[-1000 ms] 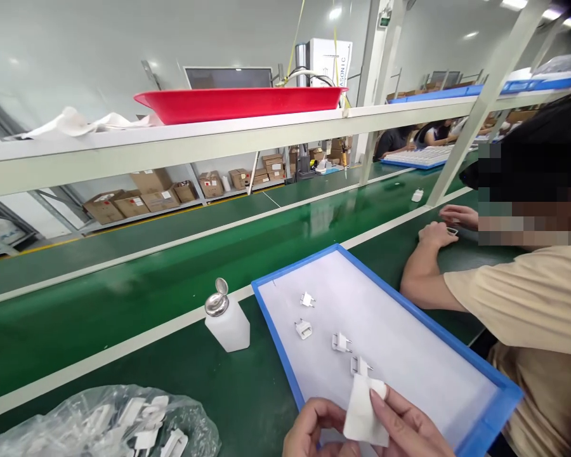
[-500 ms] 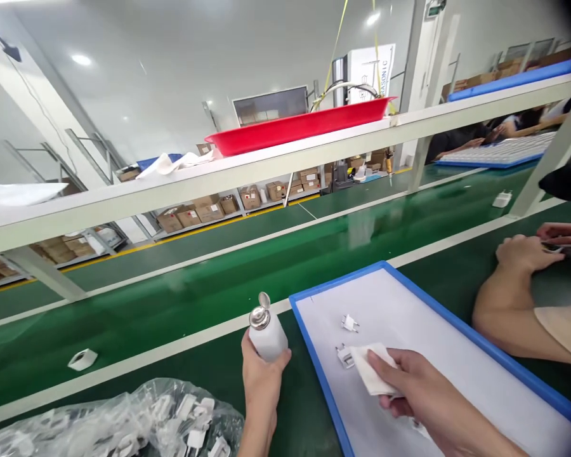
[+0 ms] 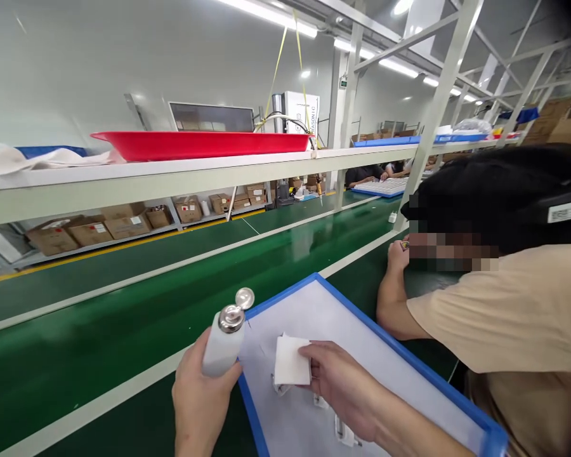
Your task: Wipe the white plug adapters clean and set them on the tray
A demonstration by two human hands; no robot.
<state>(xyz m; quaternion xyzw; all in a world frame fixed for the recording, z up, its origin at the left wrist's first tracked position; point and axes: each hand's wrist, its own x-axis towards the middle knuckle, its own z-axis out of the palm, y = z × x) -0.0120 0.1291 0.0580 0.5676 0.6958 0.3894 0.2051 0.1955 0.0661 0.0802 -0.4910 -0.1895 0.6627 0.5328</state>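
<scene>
The left hand (image 3: 197, 393) is closed around a white plastic bottle with a silver metal pump cap (image 3: 223, 339); the fingers wrap the lower body of the bottle and the thumb lies on its near side. The bottle is lifted and tilted, its top leaning to the right, toward the near left corner of the blue-rimmed tray with a white inner surface (image 3: 361, 324). The small round lid of the cap stands open above the silver top.

The right hand (image 3: 342, 387) holds a small square white cloth (image 3: 291, 360) between the thumb and the other fingers. The fingers are bent and pinch the right edge of the cloth, so the cloth stands just above the white surface of the tray, near the bottle but not touching it. Under the right hand lie a few small white plug parts with metal pins (image 3: 345, 431); they are partly hidden by the hand, so I cannot tell how many there are.

The tray rests on the green belt of the work line (image 3: 99, 343). At the right sits another person in a beige shirt (image 3: 518, 304), with the arm resting on the green surface beyond the tray. Above the belt runs a white shelf (image 3: 171, 174), and on it lie a long red plastic tray (image 3: 200, 143) and some white fabric at the left end
</scene>
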